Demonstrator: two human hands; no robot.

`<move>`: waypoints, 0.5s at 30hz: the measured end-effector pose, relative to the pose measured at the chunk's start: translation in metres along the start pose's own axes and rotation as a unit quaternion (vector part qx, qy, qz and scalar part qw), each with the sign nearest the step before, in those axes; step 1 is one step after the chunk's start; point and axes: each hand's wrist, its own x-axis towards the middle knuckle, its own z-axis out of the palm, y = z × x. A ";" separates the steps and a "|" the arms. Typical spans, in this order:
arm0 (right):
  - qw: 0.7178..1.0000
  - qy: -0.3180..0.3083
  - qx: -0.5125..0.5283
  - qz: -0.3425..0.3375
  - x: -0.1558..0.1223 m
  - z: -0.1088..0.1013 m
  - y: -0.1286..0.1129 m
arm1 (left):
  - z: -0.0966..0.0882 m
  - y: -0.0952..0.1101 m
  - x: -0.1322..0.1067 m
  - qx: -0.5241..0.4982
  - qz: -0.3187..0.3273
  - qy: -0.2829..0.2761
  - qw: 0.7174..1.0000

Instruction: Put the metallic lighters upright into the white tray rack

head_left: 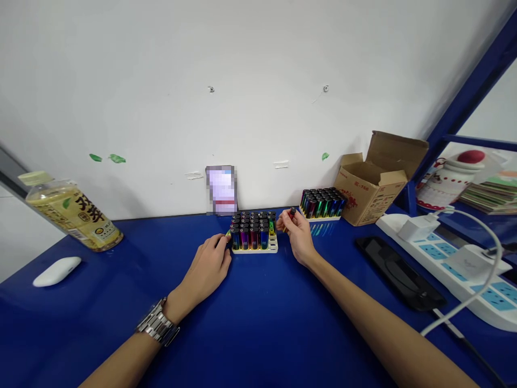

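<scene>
Seemingly loading the tray (pixel 253 251) — clamping a lighter (pixel 292 211) in right grip (pixel 299 235), resting left grip (pixel 211 257) alongside without showing its hold; probably needing alignment over open slots (pixel 273 242).

Head camera: worn on the person's head, looking forward and down from the near side of the desk (pixel 258 323)
Desk: seen from above, its back edge crossing mid-picture
Wall (pixel 258 118): faced nearly square-on, filling most of the upper half
Left hand (pixel 210 258) and right hand (pixel 298 233): at middle range, short of the desk's back edge
</scene>
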 end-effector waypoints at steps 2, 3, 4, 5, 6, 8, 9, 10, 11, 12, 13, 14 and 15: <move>0.998 0.018 -0.047 -0.023 -0.001 -0.001 0.002 | 0.000 0.000 0.000 0.000 0.000 -0.001 1.000; 0.996 0.035 -0.075 -0.036 -0.002 -0.002 0.002 | 0.000 0.001 0.000 -0.001 0.000 -0.002 1.000; 0.993 0.051 -0.101 -0.047 -0.003 -0.002 0.002 | -0.001 0.001 0.000 -0.001 0.000 -0.002 1.000; 0.989 0.059 -0.121 -0.056 -0.003 -0.003 0.002 | -0.001 0.001 0.000 0.000 0.000 -0.003 1.000; 0.988 0.056 -0.134 -0.059 -0.004 -0.002 0.001 | -0.001 0.001 0.000 0.000 0.000 -0.003 1.000; 0.988 0.029 -0.140 -0.051 -0.006 -0.001 0.000 | -0.001 0.001 0.000 0.001 0.002 -0.002 1.000; 0.989 0.014 -0.138 -0.045 -0.006 0.000 0.000 | -0.001 0.000 0.000 0.001 0.002 -0.002 1.000; 0.989 0.002 -0.138 -0.044 -0.007 0.001 -0.001 | -0.001 0.000 0.000 0.001 0.003 -0.002 1.000; 0.989 -0.004 -0.139 -0.048 -0.007 0.001 -0.001 | -0.001 0.000 0.000 0.000 0.003 -0.001 1.000; 0.988 -0.007 -0.143 -0.055 -0.007 0.002 0.000 | -0.001 0.000 0.000 0.001 0.003 -0.001 1.000; 0.987 -0.007 -0.148 -0.062 -0.007 0.002 0.000 | -0.001 0.000 0.000 0.001 0.003 -0.002 1.000; 0.986 -0.003 -0.153 -0.064 -0.007 0.002 0.001 | -0.001 0.000 0.000 0.002 0.004 -0.003 1.000; 0.986 0.004 -0.154 -0.059 -0.006 0.002 0.001 | -0.001 0.000 0.000 0.003 0.003 -0.004 1.000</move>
